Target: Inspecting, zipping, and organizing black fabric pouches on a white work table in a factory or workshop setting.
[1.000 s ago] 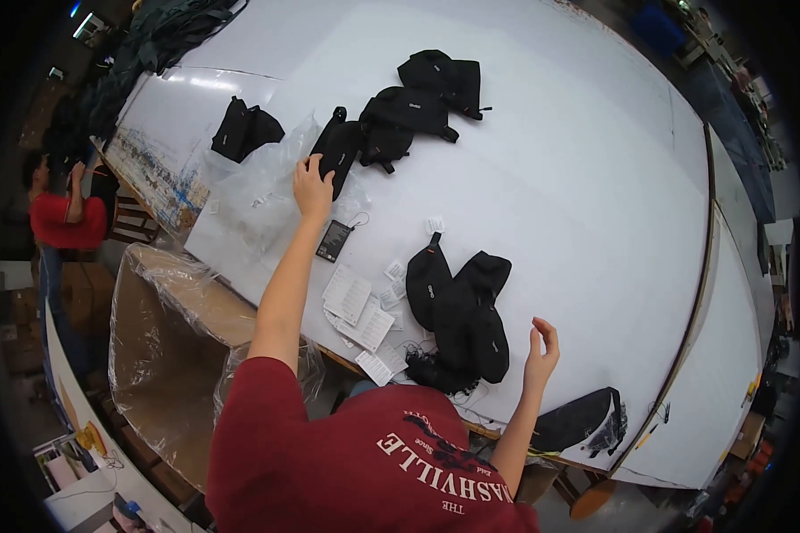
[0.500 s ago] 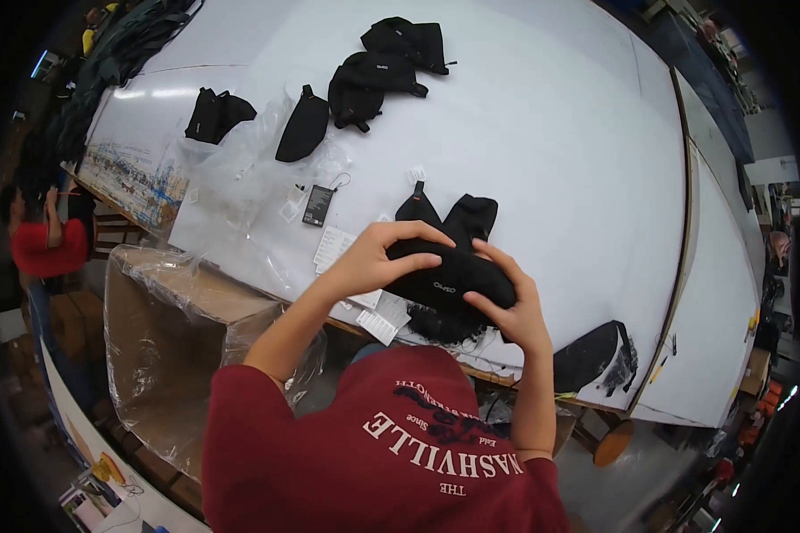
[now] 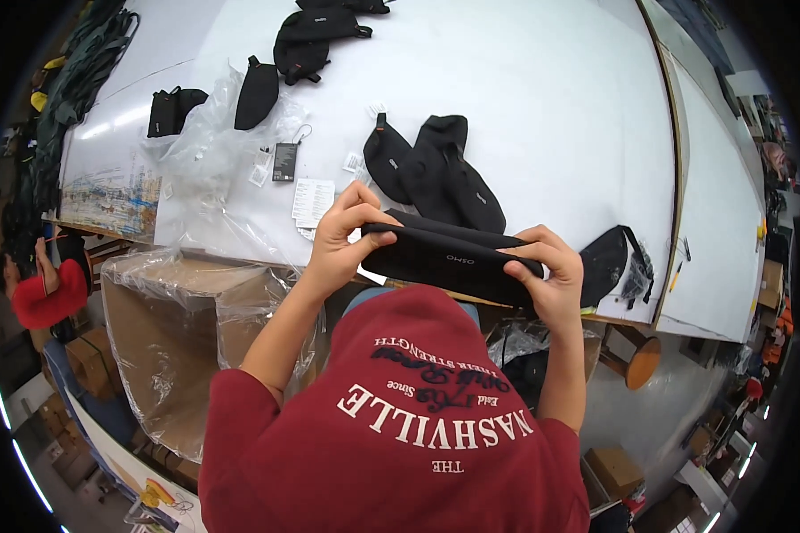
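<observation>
The person holds a black pouch (image 3: 453,264) level in front of the chest, at the near edge of the white table (image 3: 551,124). The left hand (image 3: 345,235) grips its left end, thumb on the near face and fingers bent over the top edge; the right hand (image 3: 551,274) pinches the right end in the same way. The pouch is stretched lengthwise between them, pale lettering on the side toward the body. Just beyond it, a pile of black pouches (image 3: 444,182) lies on the table, the leftmost with a small orange mark at its tip. To the left of the pile are white cards (image 3: 313,201), a black tag (image 3: 284,163) with a cord loop, and a crumpled clear bag (image 3: 203,142). Below the left end of the table stands an open carton (image 3: 164,355) lined with plastic. A stool (image 3: 642,360) is at the right, and a co-worker in red (image 3: 49,291) is at the far left.
</observation>
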